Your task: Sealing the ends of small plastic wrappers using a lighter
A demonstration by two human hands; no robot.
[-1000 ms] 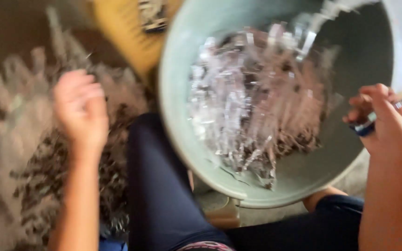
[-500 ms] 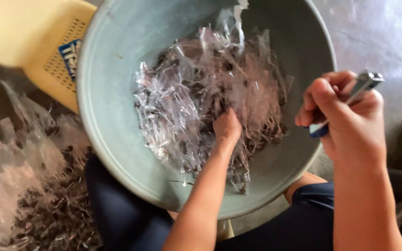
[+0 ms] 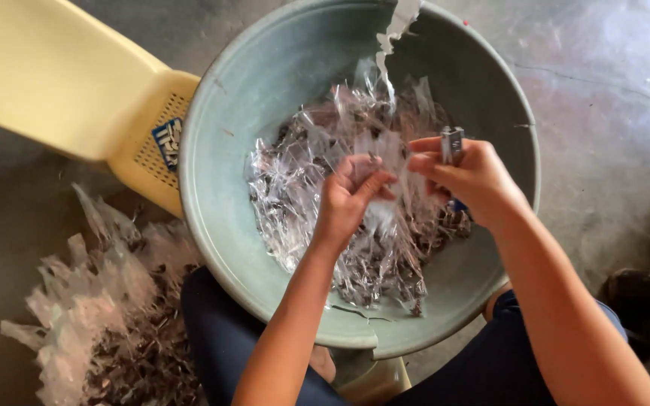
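clear plastic packets (image 3: 355, 225) of small dark pieces fill the grey-green basin (image 3: 220, 225) over your lap. your left hand (image 3: 349, 197) pinches one packet between thumb and curled fingers, above the pile. your right hand (image 3: 469, 179) is closed round a small metal tool (image 3: 452, 144), touching the same packet. you seem mid-way through working it; next, bring tool to its edge. more packets (image 3: 107, 316) lie on the floor, left.
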